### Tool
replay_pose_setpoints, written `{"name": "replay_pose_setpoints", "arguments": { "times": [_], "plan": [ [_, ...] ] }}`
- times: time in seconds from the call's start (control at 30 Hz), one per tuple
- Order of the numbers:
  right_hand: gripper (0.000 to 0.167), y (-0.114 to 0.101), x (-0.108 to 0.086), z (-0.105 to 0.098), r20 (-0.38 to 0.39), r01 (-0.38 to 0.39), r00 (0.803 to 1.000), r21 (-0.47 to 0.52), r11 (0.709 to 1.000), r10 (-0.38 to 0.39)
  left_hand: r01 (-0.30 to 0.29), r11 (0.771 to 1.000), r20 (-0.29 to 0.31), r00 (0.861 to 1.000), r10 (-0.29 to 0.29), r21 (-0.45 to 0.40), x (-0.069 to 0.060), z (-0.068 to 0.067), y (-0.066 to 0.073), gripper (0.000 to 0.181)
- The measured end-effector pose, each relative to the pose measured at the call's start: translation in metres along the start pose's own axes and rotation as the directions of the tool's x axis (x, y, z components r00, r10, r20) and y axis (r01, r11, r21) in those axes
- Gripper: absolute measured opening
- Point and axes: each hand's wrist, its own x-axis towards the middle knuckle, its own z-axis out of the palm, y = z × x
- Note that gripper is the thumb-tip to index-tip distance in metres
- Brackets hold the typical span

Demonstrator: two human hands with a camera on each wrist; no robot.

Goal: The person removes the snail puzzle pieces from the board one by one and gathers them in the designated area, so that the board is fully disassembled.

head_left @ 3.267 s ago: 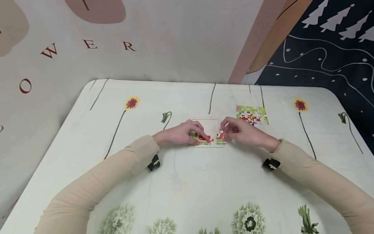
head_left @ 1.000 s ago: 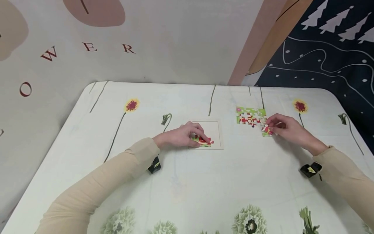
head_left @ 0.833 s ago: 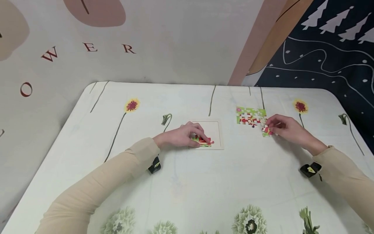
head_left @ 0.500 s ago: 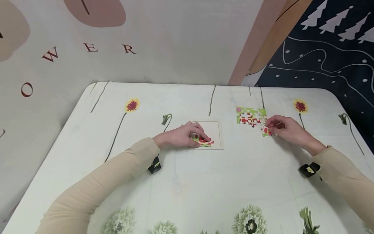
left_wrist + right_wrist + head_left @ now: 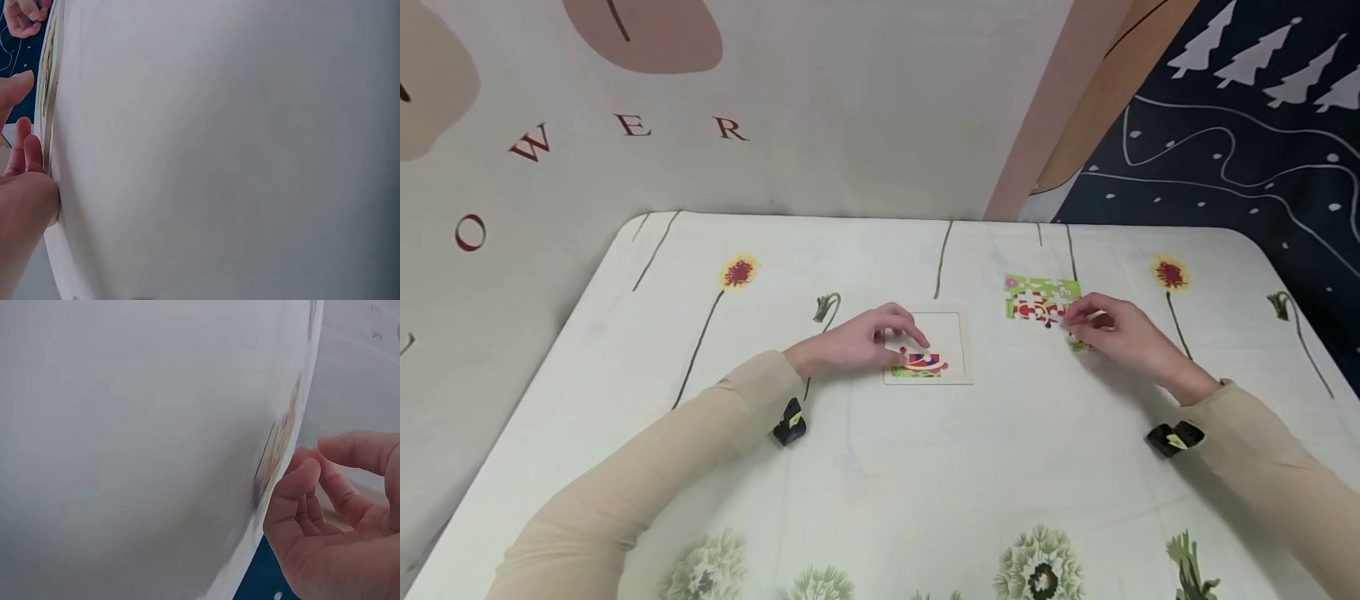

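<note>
A pale puzzle tray (image 5: 957, 333) lies at the table's middle, with a few joined red, white and green puzzle pieces (image 5: 923, 364) along its lower left. My left hand (image 5: 865, 337) hovers over their left side, thumb and forefinger apart. Right of the tray is a partly assembled green and red jigsaw puzzle (image 5: 1037, 287). My right hand (image 5: 1116, 333) is at its lower right corner, fingers loosely bent, covering part of it. A corner puzzle piece (image 5: 1079, 344) shows under the fingers. In the right wrist view nothing is visible between my right hand's fingertips (image 5: 311, 465).
Both lie on a white tablecloth (image 5: 880, 467) printed with flowers and stems. A wall with letters (image 5: 730, 129) stands behind the table, and a dark panel with white trees (image 5: 1225, 125) is at the right. Black cameras (image 5: 790, 422) sit on both wrists.
My right hand carried a corner piece from the tray to the jigsaw on the right, set it there, and has shifted slightly left. My left fingers have lifted off the pieces in the tray.
</note>
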Motion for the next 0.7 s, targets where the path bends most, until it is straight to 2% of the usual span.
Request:
{"name": "replay_pose_setpoints", "arguments": {
  "times": [0.23,0.43,0.7],
  "plan": [
    [0.017,-0.028,0.005,0.018,0.006,0.098,0.995,0.026,0.995,-0.098,-0.026,0.998,0.019,1.000,0.025,0.052,-0.002,-0.011,0.002,0.025],
    [0.013,-0.047,0.012,0.035,0.052,0.211,0.975,0.074,0.975,-0.215,-0.042,0.996,0.073,0.997,0.036,0.079,0.000,-0.014,-0.001,0.023],
    [0.015,-0.066,0.019,0.056,0.122,0.244,0.959,0.090,0.965,-0.254,-0.082,0.992,0.092,0.993,0.073,0.098,0.001,-0.017,-0.006,0.019]
  ]
}}
